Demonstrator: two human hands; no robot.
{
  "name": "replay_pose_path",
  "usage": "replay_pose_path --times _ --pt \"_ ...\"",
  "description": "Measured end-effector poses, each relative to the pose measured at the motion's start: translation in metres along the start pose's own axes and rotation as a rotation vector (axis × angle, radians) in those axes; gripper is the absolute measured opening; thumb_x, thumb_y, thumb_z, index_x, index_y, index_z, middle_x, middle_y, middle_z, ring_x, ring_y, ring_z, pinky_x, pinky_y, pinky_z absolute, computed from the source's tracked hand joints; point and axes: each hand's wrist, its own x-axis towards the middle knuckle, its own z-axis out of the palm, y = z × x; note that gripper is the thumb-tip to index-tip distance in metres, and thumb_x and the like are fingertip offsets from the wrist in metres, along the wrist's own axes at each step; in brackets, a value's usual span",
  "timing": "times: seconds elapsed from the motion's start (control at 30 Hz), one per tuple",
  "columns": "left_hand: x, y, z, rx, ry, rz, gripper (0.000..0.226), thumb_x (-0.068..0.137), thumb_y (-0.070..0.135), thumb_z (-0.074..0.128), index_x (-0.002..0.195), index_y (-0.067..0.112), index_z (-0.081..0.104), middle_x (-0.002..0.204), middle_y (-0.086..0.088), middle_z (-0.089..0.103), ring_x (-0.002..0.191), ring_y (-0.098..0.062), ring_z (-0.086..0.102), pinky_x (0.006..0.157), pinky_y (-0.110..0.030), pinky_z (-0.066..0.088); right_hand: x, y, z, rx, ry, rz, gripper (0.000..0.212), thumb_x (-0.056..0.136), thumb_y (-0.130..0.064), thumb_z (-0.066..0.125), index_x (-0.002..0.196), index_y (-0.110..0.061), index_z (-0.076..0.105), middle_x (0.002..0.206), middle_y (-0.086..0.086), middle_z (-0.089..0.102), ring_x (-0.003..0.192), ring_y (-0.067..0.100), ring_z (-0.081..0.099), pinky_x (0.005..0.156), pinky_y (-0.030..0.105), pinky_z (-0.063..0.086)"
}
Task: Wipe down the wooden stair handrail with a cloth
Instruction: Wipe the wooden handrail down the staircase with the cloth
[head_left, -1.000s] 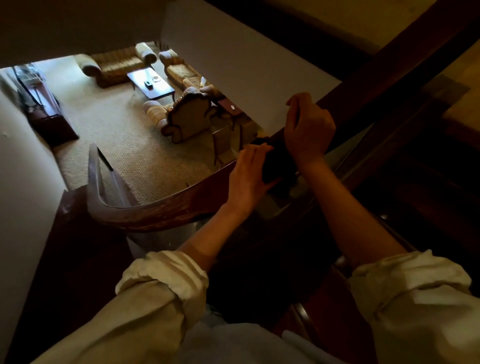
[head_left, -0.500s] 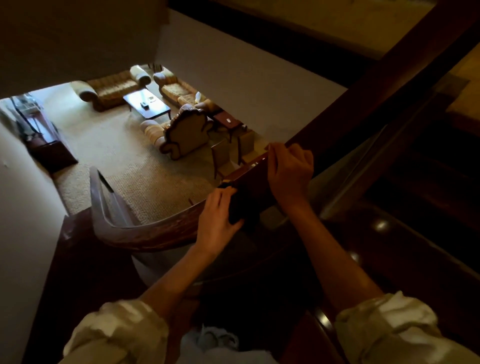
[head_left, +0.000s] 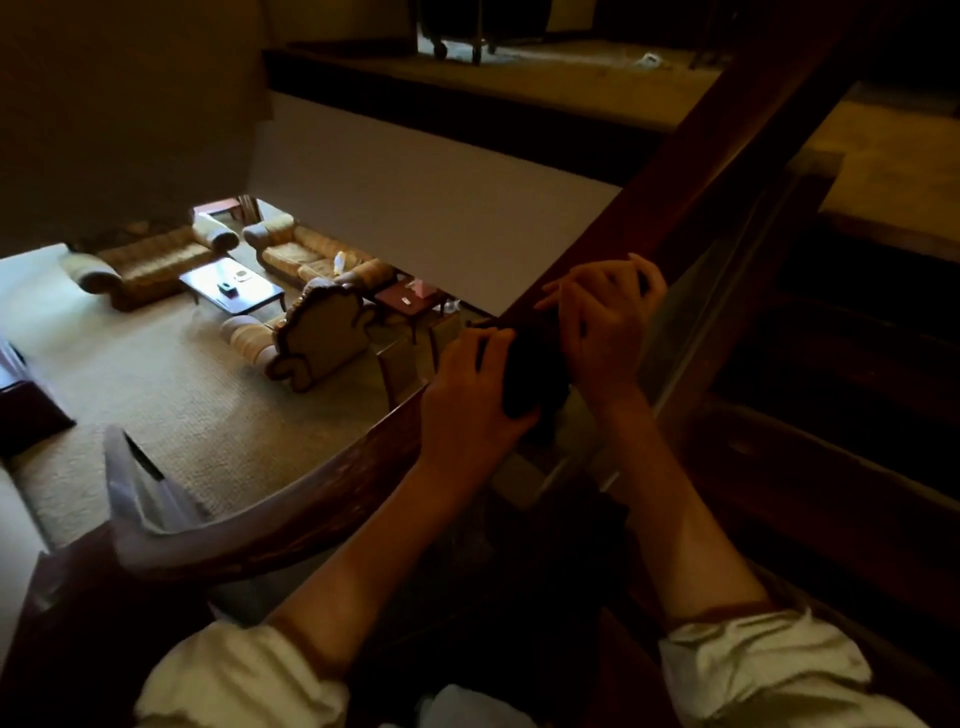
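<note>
One dark wooden handrail runs from upper right down to a curved end at lower left. One dark cloth sits on it mid-frame, between two bare hands. Two rolled pale sleeves are cut off by the bottom edge. Far below stand two sofas, one armchair and one coffee table.

The cloth blends into the shadowed rail, so its edges are hard to make out.

The left hand grips the cloth's lower end, fingers curled round it. The right hand curls its fingers over the handrail, touching the cloth's upper end. Whether any cloth lies beneath it cannot be told.
</note>
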Motion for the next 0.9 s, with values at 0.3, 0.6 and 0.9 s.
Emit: replay_pose_path --times 0.3,0.6,0.9 --pt "-0.020 -0.014 0.008 0.016 0.001 0.100 0.079 0.063 0.026 0.086 0.128 0.016 0.043 0.127 -0.010 0.049 0.112 -0.025 0.049 0.072 -0.030 0.055 -0.001 -0.001 -0.008 -0.119 0.022 -0.043 0.039 0.101 -0.017 0.049 0.070 -0.017 0.072 0.083 -0.008 0.073 0.095 0.011 0.063 0.102 0.031 0.025" --pt "-0.036 -0.040 -0.002 -0.061 0.000 0.135 0.077 0.062 0.027 0.083 0.127 0.016 0.044 0.126 -0.010 0.051 0.112 -0.022 0.045 0.071 -0.034 0.056 -0.005 -0.020 0.001 -0.121 0.043 0.161 0.049 0.104 -0.025 0.036 0.070 -0.012 0.069 0.082 -0.006 0.072 0.097 0.012 0.061 0.099 0.027 0.020" --pt "-0.026 -0.019 0.007 -0.086 0.011 0.138 0.081 0.060 0.022 0.086 0.127 0.019 0.042 0.128 -0.006 0.040 0.114 -0.024 0.044 0.072 -0.033 0.055 -0.006 -0.016 -0.004 -0.145 -0.017 0.128 0.049 0.103 -0.022 0.030 0.074 -0.016 0.070 0.087 -0.008 0.072 0.100 0.010 0.059 0.100 0.027 0.019"
